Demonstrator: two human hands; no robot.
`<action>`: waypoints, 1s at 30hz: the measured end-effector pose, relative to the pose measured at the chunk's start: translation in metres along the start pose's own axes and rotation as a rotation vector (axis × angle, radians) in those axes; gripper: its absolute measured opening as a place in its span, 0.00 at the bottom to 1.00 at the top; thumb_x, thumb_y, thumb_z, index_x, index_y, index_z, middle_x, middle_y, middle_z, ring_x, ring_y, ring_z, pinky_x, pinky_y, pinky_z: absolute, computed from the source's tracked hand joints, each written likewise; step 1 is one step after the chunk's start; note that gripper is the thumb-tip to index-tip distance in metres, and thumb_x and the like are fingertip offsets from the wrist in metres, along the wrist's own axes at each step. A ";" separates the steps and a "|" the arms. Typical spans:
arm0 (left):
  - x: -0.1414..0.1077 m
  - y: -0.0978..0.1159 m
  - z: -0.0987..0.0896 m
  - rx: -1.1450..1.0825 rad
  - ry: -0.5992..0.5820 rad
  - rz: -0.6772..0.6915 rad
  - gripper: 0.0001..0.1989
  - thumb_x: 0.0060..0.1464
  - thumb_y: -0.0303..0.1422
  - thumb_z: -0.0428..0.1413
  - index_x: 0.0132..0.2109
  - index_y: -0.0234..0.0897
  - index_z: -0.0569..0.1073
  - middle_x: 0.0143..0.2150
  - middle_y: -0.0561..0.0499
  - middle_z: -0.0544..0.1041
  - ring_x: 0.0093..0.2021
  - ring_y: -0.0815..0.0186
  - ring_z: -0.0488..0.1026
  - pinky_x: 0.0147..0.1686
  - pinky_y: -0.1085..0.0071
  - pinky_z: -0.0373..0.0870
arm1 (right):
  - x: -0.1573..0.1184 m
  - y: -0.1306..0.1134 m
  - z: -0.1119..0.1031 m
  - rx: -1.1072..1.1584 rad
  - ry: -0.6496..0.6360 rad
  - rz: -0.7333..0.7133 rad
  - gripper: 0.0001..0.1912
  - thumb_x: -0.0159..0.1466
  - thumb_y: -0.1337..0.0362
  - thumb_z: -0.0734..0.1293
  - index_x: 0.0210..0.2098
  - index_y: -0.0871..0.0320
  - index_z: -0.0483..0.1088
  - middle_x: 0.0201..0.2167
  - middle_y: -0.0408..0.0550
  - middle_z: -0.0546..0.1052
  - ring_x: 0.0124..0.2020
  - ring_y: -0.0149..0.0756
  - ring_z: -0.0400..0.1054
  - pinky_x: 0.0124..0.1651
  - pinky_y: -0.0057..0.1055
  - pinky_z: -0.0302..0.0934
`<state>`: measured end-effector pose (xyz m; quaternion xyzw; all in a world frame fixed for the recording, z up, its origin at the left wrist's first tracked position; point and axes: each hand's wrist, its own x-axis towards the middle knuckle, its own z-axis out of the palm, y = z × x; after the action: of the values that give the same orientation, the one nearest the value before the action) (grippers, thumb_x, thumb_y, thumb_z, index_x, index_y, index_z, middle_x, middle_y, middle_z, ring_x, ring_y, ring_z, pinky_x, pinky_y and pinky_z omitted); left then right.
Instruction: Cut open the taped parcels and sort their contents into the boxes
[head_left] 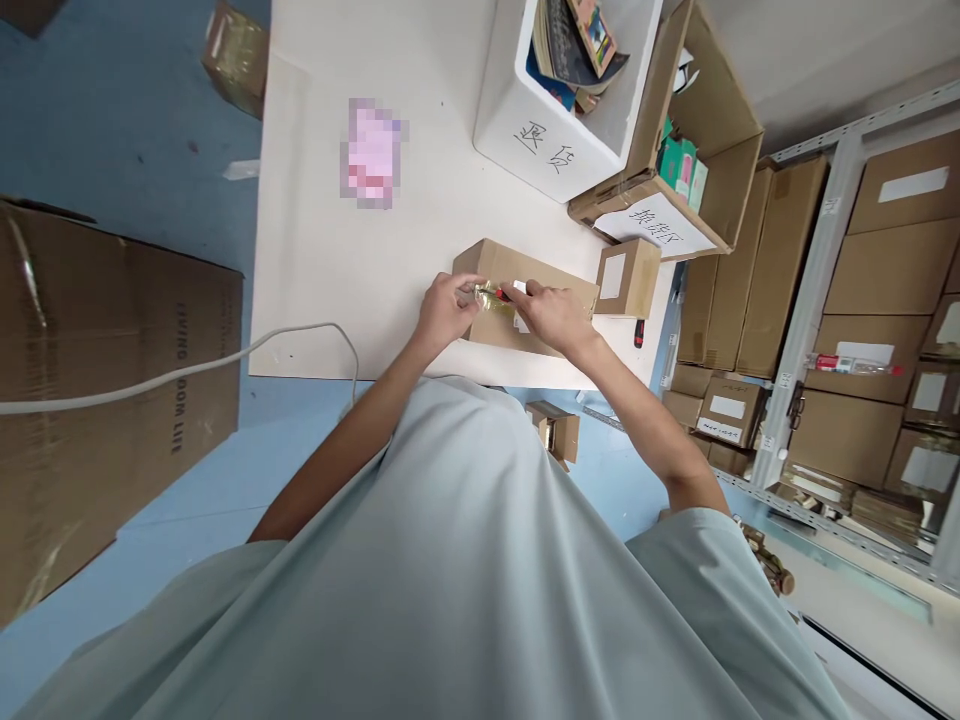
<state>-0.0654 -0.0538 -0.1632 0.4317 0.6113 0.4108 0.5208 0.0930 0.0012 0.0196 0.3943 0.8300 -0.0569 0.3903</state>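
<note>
A taped cardboard box [536,275] lies at the front edge of the white table, with a white label on its top. My right hand [556,316] is closed around a small red box cutter [502,294], mostly hidden by the fingers. Its tip points left, at the shiny packing tape [487,300] on the box. At the box's left end, my left hand [444,312] pinches a loose piece of this tape. A smaller labelled box [628,278] stands just to the right, with a red and black tool [639,333] beside it.
Behind the box stand a white bin [517,130] of books and an open carton [652,195] with green packages. A blurred pink item [373,155] lies on the table [322,270]. A pale cable [292,330] crosses its left front. Shelves of boxes [862,350] line the right.
</note>
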 end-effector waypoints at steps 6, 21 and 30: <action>0.000 0.007 -0.001 0.033 0.010 -0.039 0.22 0.57 0.27 0.65 0.58 0.43 0.88 0.52 0.47 0.80 0.32 0.68 0.76 0.47 0.63 0.79 | 0.001 -0.009 -0.008 -0.028 -0.037 -0.014 0.32 0.81 0.73 0.50 0.81 0.54 0.57 0.64 0.68 0.78 0.54 0.52 0.81 0.51 0.40 0.66; -0.009 0.018 0.003 0.048 0.162 -0.105 0.21 0.54 0.31 0.65 0.55 0.42 0.87 0.52 0.47 0.80 0.36 0.66 0.73 0.47 0.63 0.78 | -0.068 0.115 0.082 0.031 -0.156 0.191 0.28 0.82 0.70 0.53 0.75 0.55 0.70 0.56 0.68 0.84 0.54 0.56 0.83 0.47 0.41 0.64; -0.019 0.037 0.032 0.277 0.382 -0.077 0.12 0.60 0.33 0.63 0.50 0.43 0.83 0.51 0.48 0.81 0.43 0.61 0.76 0.48 0.64 0.77 | -0.071 0.153 0.149 0.165 -0.023 0.098 0.32 0.81 0.74 0.52 0.80 0.50 0.61 0.58 0.65 0.81 0.55 0.50 0.80 0.46 0.37 0.59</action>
<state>-0.0280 -0.0594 -0.1267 0.3896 0.7654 0.3770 0.3468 0.3173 0.0016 -0.0013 0.4647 0.7976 -0.1105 0.3683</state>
